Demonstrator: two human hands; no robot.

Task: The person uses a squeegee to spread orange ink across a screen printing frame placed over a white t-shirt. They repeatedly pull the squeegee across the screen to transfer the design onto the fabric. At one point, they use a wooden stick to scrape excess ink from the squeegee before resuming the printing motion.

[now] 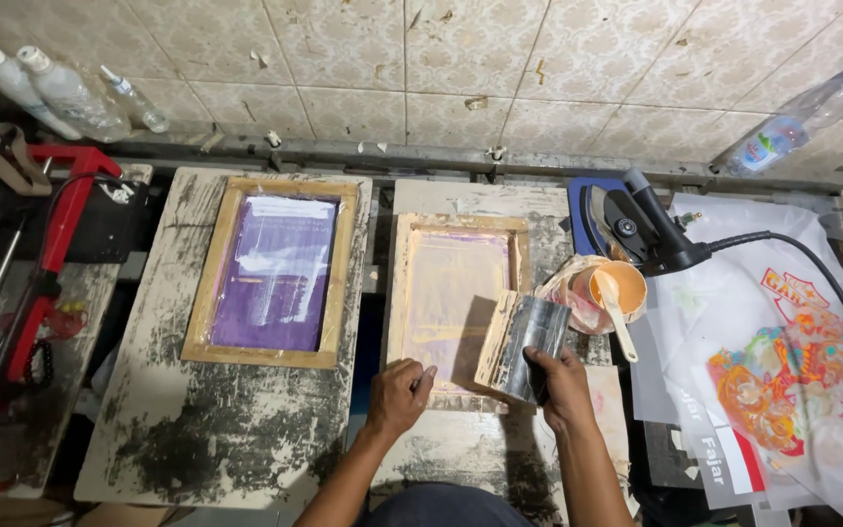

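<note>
My right hand [560, 383] grips a wide squeegee [524, 344] with a wooden edge and shiny blade, tilted over the lower right corner of a wood-framed printing screen [453, 293] with a pale orange mesh. My left hand [400, 392] presses on the near edge of that screen's frame, thumb up. A second wood-framed screen [275, 271] with purple mesh lies on the board to the left.
An orange cup of ink with a white spoon [615, 295] stands right of the screen, beside a black heat gun [648, 229] with a cable. Printed transparent sheets [782, 376] cover the right side. Plastic bottles [60, 93] lean on the tiled wall, and another bottle [800, 117] leans at far right.
</note>
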